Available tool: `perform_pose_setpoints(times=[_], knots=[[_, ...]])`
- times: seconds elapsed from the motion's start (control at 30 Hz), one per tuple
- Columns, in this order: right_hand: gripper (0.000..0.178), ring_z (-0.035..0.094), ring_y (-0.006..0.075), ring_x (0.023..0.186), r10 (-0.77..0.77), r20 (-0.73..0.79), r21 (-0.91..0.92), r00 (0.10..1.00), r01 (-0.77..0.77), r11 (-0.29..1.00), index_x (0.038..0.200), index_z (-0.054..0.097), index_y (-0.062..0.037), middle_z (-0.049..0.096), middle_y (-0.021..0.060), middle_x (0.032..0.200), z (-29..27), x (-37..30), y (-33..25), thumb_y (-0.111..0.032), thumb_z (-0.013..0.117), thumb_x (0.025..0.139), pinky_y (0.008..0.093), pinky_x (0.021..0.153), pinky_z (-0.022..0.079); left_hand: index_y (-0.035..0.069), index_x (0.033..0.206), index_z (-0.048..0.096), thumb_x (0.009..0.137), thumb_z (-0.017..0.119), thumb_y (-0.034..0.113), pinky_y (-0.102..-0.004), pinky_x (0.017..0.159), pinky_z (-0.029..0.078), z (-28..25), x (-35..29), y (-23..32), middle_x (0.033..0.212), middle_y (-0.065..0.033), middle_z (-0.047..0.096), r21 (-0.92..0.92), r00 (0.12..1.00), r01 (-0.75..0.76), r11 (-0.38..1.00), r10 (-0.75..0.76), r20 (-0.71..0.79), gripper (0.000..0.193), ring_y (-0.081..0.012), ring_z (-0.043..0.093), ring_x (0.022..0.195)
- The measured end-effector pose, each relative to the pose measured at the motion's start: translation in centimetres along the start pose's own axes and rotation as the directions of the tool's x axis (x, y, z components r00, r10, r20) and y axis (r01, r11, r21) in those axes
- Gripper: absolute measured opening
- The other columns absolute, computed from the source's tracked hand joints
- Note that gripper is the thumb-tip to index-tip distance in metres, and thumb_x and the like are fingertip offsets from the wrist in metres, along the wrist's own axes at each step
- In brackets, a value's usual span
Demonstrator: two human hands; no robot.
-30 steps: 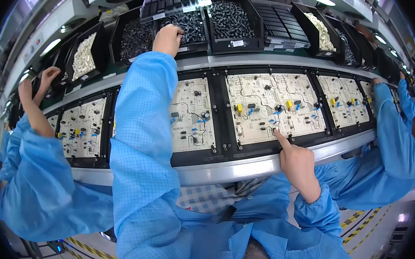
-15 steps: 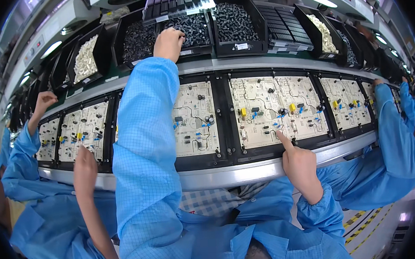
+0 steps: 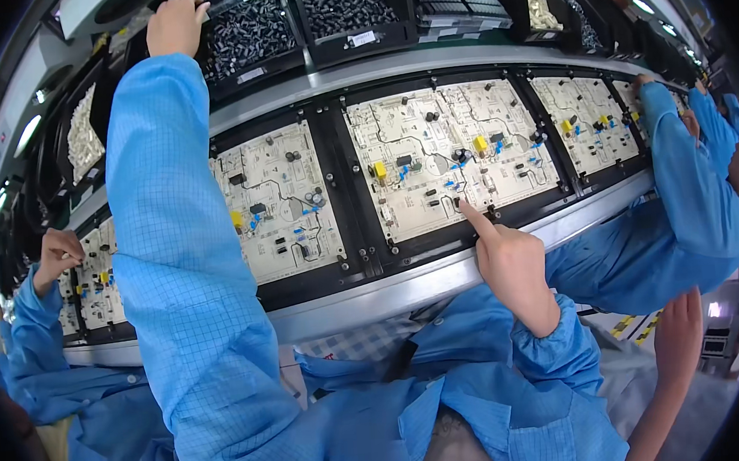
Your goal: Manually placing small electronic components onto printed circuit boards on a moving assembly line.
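On the left, the left hand (image 3: 175, 26) is just beside a bin (image 3: 281, 65) of black components (image 3: 251, 35), fingers bent; whether they pinch one, I cannot tell. Next, a circuit board (image 3: 283, 224) is already partly populated. The central circuit board (image 3: 442, 161) also has parts fitted, with bare areas between; at its lower edge the right hand (image 3: 513, 263) points, index finger straight, others folded. What is left, I cannot judge.

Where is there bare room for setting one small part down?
Bare: the front silvery metal rail, between the blue left sleeve and right hand; also the rear rail, between cream circuit boards and black plastic bins. Crowded: the boards and bins themselves.
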State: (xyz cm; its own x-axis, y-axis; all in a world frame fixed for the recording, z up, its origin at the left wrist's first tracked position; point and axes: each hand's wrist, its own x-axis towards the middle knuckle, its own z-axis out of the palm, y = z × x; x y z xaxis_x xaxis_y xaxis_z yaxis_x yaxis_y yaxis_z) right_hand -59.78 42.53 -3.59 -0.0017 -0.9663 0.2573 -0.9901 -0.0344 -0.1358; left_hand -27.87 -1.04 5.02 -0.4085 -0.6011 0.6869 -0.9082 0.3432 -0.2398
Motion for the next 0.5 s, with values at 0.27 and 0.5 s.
perform_pose_setpoints(times=[0.27, 0.5], knots=[[0.053, 0.053, 0.0237, 0.045, -0.026, 0.013, -0.025, 1.000, 0.026, 0.999, 0.128, 0.057, -0.0133, 0.052, 0.0066, 0.055, -0.1, -0.1, 0.4, -0.001, 0.057, 0.076, 0.0385, 0.045, 0.042, 0.011, 0.102, 0.066, 0.091, 0.059, 0.031, -0.0426, 0.081, 0.048, -0.6, 0.2, 0.5, 0.100, -0.0115, 0.065, -0.134, 1.000, -0.012, 0.991, 0.015, 0.018, 0.024, -0.0328, 0.061, 0.094], [0.009, 0.054, 0.0163, 0.085, -0.700, 0.412, -0.267, 0.583, 0.812, 0.519, 0.079, 0.069, -0.0177, 0.053, -0.0027, 0.067, -6.2, 6.7, -0.8, -0.014, 0.062, 0.075, 0.0279, 0.079, 0.043, 0.017, 0.115, 0.061, 0.091, 0.060, 0.031, -0.0410, 0.087, 0.047, -3.1, -2.7, -0.3, 0.109, -0.0081, 0.061, -0.043, 0.990, -0.118, 0.992, 0.114, -0.081, 0.029, -0.0310, 0.058, 0.103]])
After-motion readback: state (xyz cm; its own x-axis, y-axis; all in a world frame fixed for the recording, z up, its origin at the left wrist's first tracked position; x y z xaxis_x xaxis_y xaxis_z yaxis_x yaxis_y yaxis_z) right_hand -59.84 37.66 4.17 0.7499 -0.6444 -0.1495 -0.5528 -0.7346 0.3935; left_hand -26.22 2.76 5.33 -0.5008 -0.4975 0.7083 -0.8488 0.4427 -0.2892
